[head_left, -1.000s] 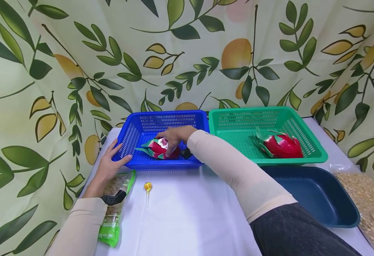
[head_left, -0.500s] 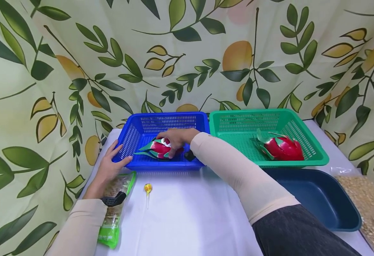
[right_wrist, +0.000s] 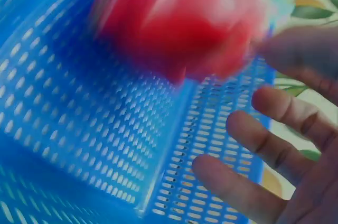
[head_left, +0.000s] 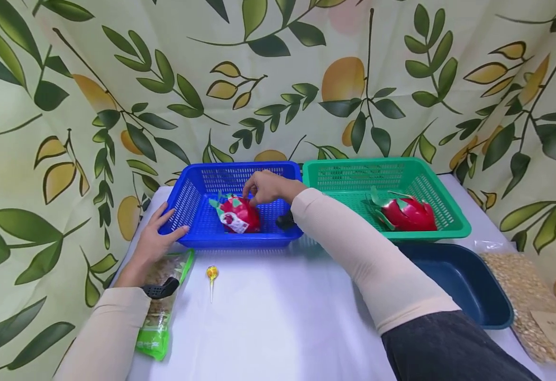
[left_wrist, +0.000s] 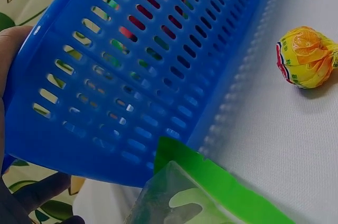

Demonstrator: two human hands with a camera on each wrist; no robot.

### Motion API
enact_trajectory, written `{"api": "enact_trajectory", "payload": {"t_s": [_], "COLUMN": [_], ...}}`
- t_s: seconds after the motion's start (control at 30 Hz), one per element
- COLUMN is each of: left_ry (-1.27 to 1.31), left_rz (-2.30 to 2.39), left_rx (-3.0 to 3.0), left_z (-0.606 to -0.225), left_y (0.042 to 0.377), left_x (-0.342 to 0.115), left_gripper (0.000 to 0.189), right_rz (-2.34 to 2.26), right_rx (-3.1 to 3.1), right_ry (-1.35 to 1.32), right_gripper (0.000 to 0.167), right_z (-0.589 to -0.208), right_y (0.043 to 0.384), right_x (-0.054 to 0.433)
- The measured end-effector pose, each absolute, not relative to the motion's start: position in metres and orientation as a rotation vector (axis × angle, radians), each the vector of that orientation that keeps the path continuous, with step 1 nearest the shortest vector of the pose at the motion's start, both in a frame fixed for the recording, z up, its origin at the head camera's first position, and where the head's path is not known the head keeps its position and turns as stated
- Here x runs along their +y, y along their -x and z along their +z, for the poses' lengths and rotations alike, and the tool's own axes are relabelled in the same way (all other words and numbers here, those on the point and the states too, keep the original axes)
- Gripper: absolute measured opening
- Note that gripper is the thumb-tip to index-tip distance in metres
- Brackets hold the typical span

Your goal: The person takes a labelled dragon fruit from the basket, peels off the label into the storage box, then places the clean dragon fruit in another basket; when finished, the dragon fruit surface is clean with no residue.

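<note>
A red toy-like dragon fruit point(head_left: 243, 215) with green leaf tips and a white, printed patch sits tilted in the blue basket point(head_left: 232, 242). My right hand point(head_left: 270, 186) is over the basket with its fingertips right at the fruit's upper right edge. In the right wrist view the fruit point(right_wrist: 185, 28) is blurred; one fingertip overlaps its edge, while three other fingers point(right_wrist: 269, 145) stretch out apart from it. My left hand point(head_left: 153, 235) rests at the basket's front left corner, fingers spread along the side and thumb at the front rim.
A green basket point(head_left: 339, 206) beside the blue one holds another dragon fruit point(head_left: 410, 214). In front stands a dark blue basin point(head_left: 468, 286), with a bag of oats point(head_left: 530, 296) to its right. A lollipop point(head_left: 212, 273) and a green-edged packet point(head_left: 156, 328) lie nearer me.
The dragon fruit in the blue basket has turned, its leafy end tipping up and its white patch now facing me. My right hand has risen from around it to its upper edge.
</note>
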State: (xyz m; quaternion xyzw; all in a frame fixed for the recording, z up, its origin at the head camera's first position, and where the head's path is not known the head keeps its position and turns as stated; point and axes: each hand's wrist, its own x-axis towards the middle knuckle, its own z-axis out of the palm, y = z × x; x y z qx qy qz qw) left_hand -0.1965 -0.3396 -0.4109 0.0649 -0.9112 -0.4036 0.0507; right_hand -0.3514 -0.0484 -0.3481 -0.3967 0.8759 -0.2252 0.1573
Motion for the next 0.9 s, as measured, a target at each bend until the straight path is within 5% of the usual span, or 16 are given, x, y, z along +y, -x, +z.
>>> {"api": "enact_trajectory", "payload": {"t_s": [0.3,0.9], "left_ry": [-0.198,-0.188], "left_rz": [-1.230,-1.240], "left_rx": [-2.795,-2.782], "left_z": [-0.407,-0.409], "left_y": [0.199,0.199], "left_x": [-0.341,-0.341], "left_gripper": [0.084,0.082], "right_rz": [-0.668,-0.341], "right_rx": [2.284,2.317], "right_ry": [0.955,1.126], "right_gripper": [0.078,0.092], "right_z": [-0.347,-0.351], "right_y": [0.349,0.348], "right_x": [-0.058,-0.098]}}
